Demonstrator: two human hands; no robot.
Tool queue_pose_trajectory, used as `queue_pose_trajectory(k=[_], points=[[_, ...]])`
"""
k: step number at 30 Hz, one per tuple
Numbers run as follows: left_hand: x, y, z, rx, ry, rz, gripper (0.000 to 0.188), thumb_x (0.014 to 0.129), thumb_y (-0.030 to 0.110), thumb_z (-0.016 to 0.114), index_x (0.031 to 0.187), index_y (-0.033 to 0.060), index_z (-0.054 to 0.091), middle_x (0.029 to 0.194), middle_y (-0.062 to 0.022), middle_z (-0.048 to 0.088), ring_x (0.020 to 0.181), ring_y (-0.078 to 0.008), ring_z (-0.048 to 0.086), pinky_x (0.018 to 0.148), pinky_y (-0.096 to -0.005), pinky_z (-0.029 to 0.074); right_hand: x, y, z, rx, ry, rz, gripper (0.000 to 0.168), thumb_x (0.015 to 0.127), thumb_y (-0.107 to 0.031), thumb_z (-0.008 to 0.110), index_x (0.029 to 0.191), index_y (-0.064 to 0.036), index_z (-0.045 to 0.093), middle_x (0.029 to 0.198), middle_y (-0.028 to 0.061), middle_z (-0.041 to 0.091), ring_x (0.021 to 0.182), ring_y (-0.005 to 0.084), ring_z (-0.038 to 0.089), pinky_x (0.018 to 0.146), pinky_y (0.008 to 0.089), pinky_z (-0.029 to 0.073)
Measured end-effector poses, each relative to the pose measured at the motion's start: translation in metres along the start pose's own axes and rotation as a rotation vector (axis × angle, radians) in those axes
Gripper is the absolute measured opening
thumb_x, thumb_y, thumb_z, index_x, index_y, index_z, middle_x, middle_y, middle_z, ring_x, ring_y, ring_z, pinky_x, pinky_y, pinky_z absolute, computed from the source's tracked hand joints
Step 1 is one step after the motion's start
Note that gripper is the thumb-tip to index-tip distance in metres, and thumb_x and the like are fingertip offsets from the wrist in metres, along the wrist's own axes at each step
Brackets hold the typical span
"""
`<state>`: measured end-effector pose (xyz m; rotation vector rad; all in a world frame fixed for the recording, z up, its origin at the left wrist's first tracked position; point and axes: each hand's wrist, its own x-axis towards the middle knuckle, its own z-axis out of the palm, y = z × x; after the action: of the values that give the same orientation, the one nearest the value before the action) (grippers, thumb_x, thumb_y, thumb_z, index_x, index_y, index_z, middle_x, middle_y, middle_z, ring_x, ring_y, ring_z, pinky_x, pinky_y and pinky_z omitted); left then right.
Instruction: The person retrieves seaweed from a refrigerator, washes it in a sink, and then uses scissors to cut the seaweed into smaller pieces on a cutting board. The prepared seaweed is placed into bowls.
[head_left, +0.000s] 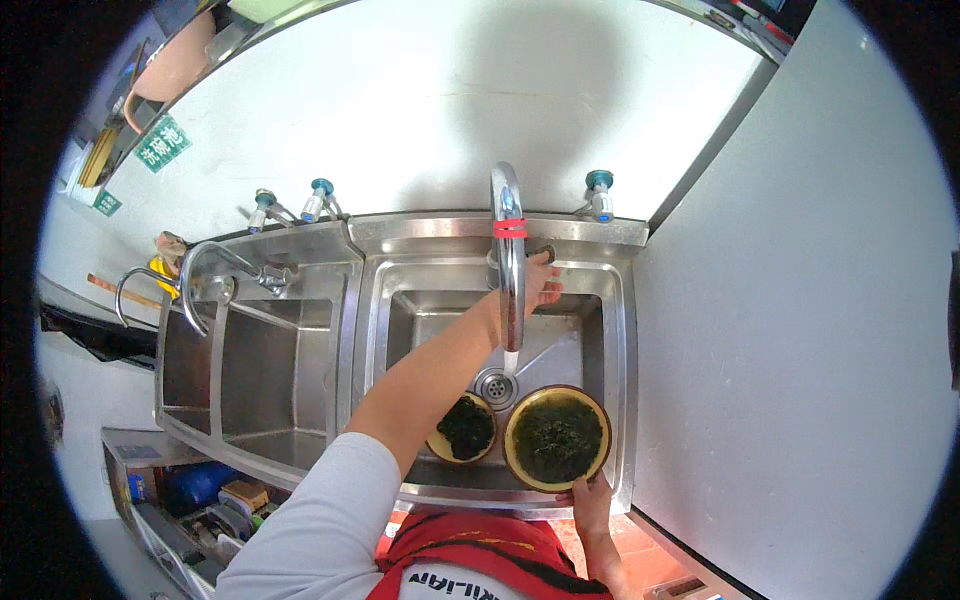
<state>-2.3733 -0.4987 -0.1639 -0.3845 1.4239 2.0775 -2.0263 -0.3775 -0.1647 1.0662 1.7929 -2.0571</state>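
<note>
My left hand (541, 281) reaches across the sink basin (592, 337) to the base of the chrome gooseneck faucet (511, 285), its fingers at the dark handle (549, 253). Water (511, 363) runs from the spout toward the drain strainer (496, 387). At the lower right, my right hand (592, 501) grips the near rim of a large yellow bowl (517, 470) with a brown edge. Dark green, seaweed-like leaves (559, 439) in liquid fill it. A smaller yellow bowl (442, 450) with similar dark leaves sits to its left, partly hidden by my left forearm.
A second stainless steel sink (270, 367) with curved faucets adjoins on the left. Valves (600, 196) project from the white back wall. A grey-white panel (765, 360) bounds the right side. Below left, a shelf (154, 448) holds several items. A pink pot (176, 60) stands at upper left.
</note>
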Motion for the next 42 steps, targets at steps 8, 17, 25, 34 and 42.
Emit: queue_pose_trajectory(k=[8, 17, 25, 34, 42], points=[[-0.036, -0.093, -0.062, -0.255, -0.181, -0.247, 0.021, 0.091, 0.023, 0.057, 0.102, 0.0058, 0.059, 0.093, -0.006, 0.058, 0.085, -0.0166, 0.057, 0.072, -0.0296, 0.051, 0.005, -0.007, 0.013, -0.015, -0.052, -0.008, 0.026, 0.09, -0.008, 0.043, 0.114, 0.002, 0.046, 0.08, 0.0119, 0.062, 0.054, 0.0171, 0.062, 0.045, 0.0258, 0.051], [-0.119, -0.124, -0.058, -0.565, -0.446, -0.355, 0.023, 0.094, 0.022, 0.052, 0.096, 0.0008, 0.059, 0.08, -0.0095, 0.056, 0.063, -0.0135, 0.051, 0.041, -0.0162, 0.035, -0.007, 0.006, -0.014, -0.087, -0.011, 0.045, 0.026, 0.09, -0.007, 0.043, 0.112, 0.005, 0.049, 0.078, 0.012, 0.063, 0.054, 0.0158, 0.061, 0.047, 0.0249, 0.051], [-0.119, -0.108, -0.022, -0.411, 0.033, -0.136, 0.024, 0.089, 0.015, 0.057, 0.108, 0.0012, 0.053, 0.069, -0.0016, 0.052, 0.048, -0.0096, 0.043, 0.038, -0.0218, 0.034, -0.006, 0.014, -0.019, -0.026, 0.004, 0.021, 0.025, 0.09, -0.006, 0.044, 0.111, 0.004, 0.05, 0.077, 0.0114, 0.063, 0.054, 0.0157, 0.06, 0.046, 0.0249, 0.05], [-0.095, -0.114, -0.074, 0.375, 0.241, 0.004, 0.05, 0.091, 0.048, 0.047, 0.117, 0.0061, 0.051, 0.089, -0.0078, 0.063, 0.071, -0.0222, 0.058, 0.061, -0.0355, 0.045, 0.013, -0.012, 0.009, 0.0, -0.096, -0.032, 0.022, 0.09, -0.009, 0.045, 0.109, 0.001, 0.049, 0.078, 0.0104, 0.062, 0.051, 0.0142, 0.058, 0.045, 0.0242, 0.048], [-0.177, -0.116, -0.115, -0.398, -0.321, -0.415, 0.064, 0.088, 0.048, 0.055, 0.136, 0.0084, 0.04, 0.133, -0.01, 0.049, 0.122, -0.0273, 0.046, 0.104, -0.0438, 0.035, 0.041, -0.033, 0.038, -0.143, -0.247, -0.019, 0.024, 0.089, -0.006, 0.042, 0.112, 0.001, 0.047, 0.081, 0.0117, 0.061, 0.054, 0.0158, 0.06, 0.047, 0.0261, 0.051]])
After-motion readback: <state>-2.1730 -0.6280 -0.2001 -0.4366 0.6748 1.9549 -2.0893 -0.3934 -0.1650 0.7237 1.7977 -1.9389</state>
